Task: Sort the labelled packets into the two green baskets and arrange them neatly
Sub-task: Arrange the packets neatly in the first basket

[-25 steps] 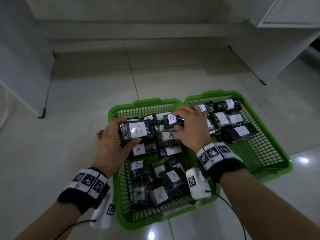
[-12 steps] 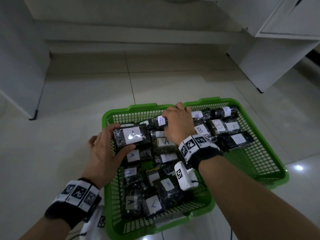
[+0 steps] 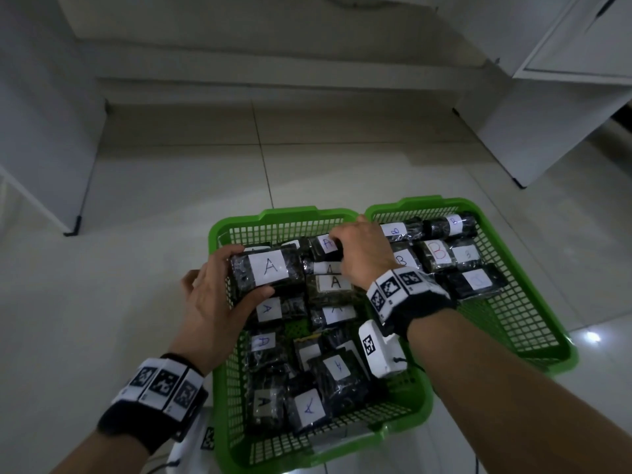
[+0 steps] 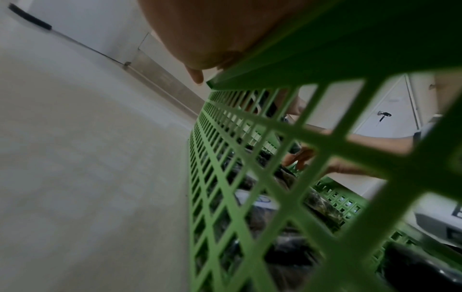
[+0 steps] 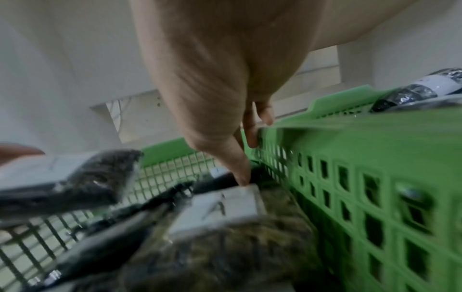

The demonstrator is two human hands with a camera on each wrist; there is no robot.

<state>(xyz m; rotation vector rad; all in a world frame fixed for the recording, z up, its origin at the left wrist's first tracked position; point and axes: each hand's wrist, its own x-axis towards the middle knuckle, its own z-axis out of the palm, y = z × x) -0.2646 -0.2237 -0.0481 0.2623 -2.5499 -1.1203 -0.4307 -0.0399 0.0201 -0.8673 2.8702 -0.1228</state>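
2 green baskets sit side by side on the floor: left basket (image 3: 239, 388) full of A packets, right basket (image 3: 513, 323) with B packets at its far end, just right of the right hand.

Left hand (image 3: 212, 302) holds the big A packet (image 3: 268, 268) over the far left corner of the left basket. Thumb is under the packet's near edge, fingers curl over the far left end. Packet's long axis runs left-right, across the hand, label up. It looks lifted above the A packets below, which lie just inward of the palm.

Right hand (image 3: 366, 254) grips the small A packet (image 3: 325, 248) at the far right corner of the left basket. Packet pokes out left of the fingers, toward the left hand.

Likely next: set the big packet into the far row. Left hand is nearer that slot. The 2 held packets are close, nearly touching, so clearance between them matters most.
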